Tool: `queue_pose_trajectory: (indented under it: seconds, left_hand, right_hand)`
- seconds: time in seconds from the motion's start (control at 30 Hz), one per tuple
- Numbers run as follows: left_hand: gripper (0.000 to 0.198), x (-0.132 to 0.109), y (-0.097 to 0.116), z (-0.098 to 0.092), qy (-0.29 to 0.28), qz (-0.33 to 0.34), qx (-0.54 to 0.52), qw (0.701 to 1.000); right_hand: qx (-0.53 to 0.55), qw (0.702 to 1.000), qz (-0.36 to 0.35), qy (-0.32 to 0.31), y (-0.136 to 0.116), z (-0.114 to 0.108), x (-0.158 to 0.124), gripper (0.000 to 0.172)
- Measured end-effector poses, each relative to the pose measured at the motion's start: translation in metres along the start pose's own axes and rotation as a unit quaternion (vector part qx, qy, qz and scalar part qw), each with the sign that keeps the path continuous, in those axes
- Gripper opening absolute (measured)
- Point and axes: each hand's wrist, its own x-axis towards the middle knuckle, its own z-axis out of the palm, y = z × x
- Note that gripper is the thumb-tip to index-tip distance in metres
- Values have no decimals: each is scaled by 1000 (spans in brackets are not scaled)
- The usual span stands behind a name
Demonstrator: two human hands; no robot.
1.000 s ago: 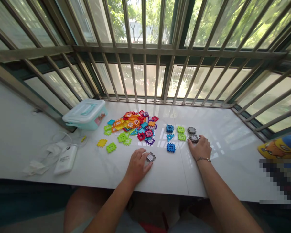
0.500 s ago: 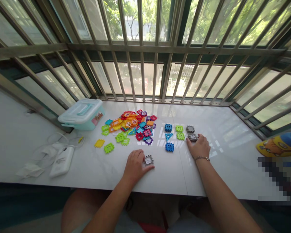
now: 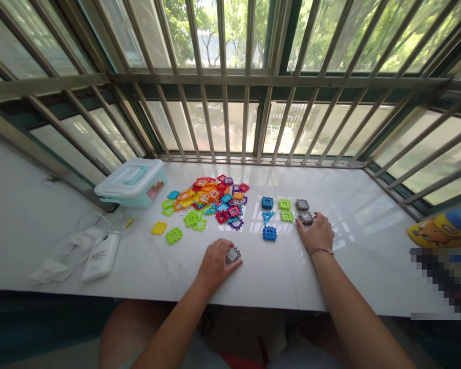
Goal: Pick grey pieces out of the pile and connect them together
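My left hand [image 3: 216, 265] is shut on a grey square interlocking plastic piece [image 3: 233, 254], which is tilted up off the white tabletop [image 3: 253, 287]. My right hand [image 3: 317, 233] rests on the table with its fingertips against a second grey piece [image 3: 306, 218]. A third grey piece [image 3: 302, 205] lies just beyond it. To the left of my right hand stand two green pieces [image 3: 285, 209], a blue triangle [image 3: 268, 217], and two blue squares [image 3: 268, 218]. A heap of multicoloured pieces [image 3: 207, 200] lies farther left.
A pale turquoise plastic storage box [image 3: 130, 183] stands at the back left. A white power bank [image 3: 100, 257] and tangled white cables [image 3: 86, 236] lie at the front left. Barred windows [image 3: 223, 77] bound the table's far side, and a yellow-and-blue object [image 3: 443, 230] lies at the right.
My left hand has lifted the grey piece off the table and tilted it. My right hand stays beside the other grey piece.
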Motion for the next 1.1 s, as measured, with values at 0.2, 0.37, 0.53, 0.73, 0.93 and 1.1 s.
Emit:
queue_pose_trajectory:
  seconds: [0.2,0.37,0.53,0.73,0.93,1.1]
  left_hand:
    - [23,2,-8,-3,32,-40,-106,993]
    - [17,5,-10,-7,43,-131,-133,981]
    - [18,5,-9,-7,62,-135,-161,976]
    - [21,4,-12,-5,48,-142,-216,965]
    - [20,6,-12,-7,23,-143,-214,966]
    - [19,6,-11,-7,15,-124,-220,968]
  right_hand:
    - [19,1000,4,13,4,3,-1,78]
    - [68,996,-30,58,14,0,-3,79]
    - [111,978,-140,112,4,-20,-14,65]
    - [175,944,-276,47,-45,-47,-78,47]
    - [284,900,-300,-137,-109,-59,-158,53]
    - [331,876,-296,-187,-156,-51,-170,70]
